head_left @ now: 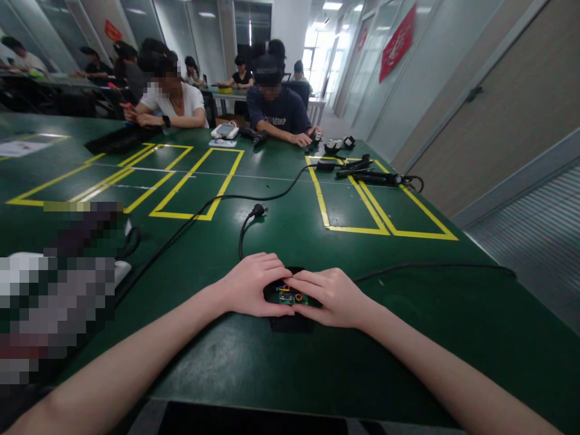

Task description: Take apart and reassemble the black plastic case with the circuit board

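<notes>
Between my two hands is a small green circuit board [286,297] with copper-wound coils and a short yellow wire on it. It sits in or just over a black plastic housing [292,324], whose lower edge shows beneath my thumbs. My left hand [254,285] curls around the board from the left, thumb at the near edge and fingers at the far one. From the right my right hand [333,295] grips it the same way, and the fingertips of both hands meet. My fingers hide the board's ends and much of the housing.
A power cord with a black plug [258,210] lies beyond my hands. Another black cable [435,264] runs right across the green table [408,362]. Yellow tape rectangles [357,229] mark the tabletop. Black tools [371,176] lie far right. Two people [276,112] sit opposite.
</notes>
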Demonstrator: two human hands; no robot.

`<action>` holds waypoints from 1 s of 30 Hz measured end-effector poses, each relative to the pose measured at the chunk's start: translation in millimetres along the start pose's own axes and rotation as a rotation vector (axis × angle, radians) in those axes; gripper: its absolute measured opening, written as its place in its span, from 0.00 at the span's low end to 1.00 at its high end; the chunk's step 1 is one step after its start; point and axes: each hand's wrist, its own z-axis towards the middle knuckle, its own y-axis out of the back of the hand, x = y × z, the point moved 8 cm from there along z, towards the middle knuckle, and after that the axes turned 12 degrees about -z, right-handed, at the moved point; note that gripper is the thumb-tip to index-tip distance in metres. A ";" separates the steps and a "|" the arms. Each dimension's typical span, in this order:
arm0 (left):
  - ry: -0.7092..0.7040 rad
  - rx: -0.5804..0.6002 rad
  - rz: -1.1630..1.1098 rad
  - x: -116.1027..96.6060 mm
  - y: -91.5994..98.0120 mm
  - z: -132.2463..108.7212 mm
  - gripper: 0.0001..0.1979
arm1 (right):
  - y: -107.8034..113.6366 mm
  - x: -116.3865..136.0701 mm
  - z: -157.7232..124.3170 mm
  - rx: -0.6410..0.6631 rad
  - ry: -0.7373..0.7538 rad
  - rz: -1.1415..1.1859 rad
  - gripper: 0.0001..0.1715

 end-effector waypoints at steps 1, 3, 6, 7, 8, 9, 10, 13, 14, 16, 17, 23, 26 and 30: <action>0.009 0.004 0.008 1.1 -0.4 -0.3 0.23 | 1.9 -2.1 0.3 -0.017 -0.014 0.000 0.17; 0.017 0.014 0.027 2.6 -1.2 -0.9 0.20 | 6.2 -7.0 1.0 -0.048 -0.054 0.005 0.13; 0.015 0.019 0.037 3.3 -1.5 -1.3 0.19 | 10.5 -16.1 0.7 -0.050 -0.108 0.018 0.11; 0.015 0.019 0.035 3.5 -1.6 -1.2 0.19 | 11.2 -18.9 0.2 -0.034 -0.113 0.021 0.10; 0.013 0.020 0.034 3.5 -1.7 -1.1 0.19 | 12.2 -21.5 -0.5 -0.017 -0.113 0.024 0.09; 0.012 0.021 0.035 3.5 -1.9 -1.0 0.19 | 13.5 -23.7 -1.4 -0.004 -0.108 0.028 0.08; 0.011 0.023 0.037 3.5 -2.3 -0.8 0.19 | 15.7 -25.5 -2.3 0.000 -0.099 0.031 0.06; 0.013 0.027 0.043 3.7 -3.1 -0.6 0.19 | 22.4 -29.5 -5.1 -0.015 -0.090 0.075 0.04; 0.015 0.028 0.044 3.8 -3.2 -0.5 0.19 | 23.2 -30.7 -6.0 -0.018 -0.099 0.119 0.05; 0.020 0.033 0.050 4.1 -3.4 -0.4 0.19 | 21.0 -31.9 -7.2 -0.005 -0.120 0.229 0.10; 0.022 0.034 0.054 4.2 -3.3 -0.3 0.19 | 18.6 -31.9 -7.6 0.009 -0.126 0.276 0.13; 0.017 0.034 0.062 3.9 -2.5 -0.3 0.19 | 7.2 -29.2 -7.7 0.099 -0.135 0.302 0.18; 0.026 0.035 0.062 4.6 -3.5 -0.5 0.19 | 6.7 -28.9 -7.3 0.131 -0.139 0.275 0.13; 0.026 0.031 0.040 4.6 -4.3 -1.0 0.19 | 9.0 -31.9 -8.9 0.138 -0.143 0.266 0.07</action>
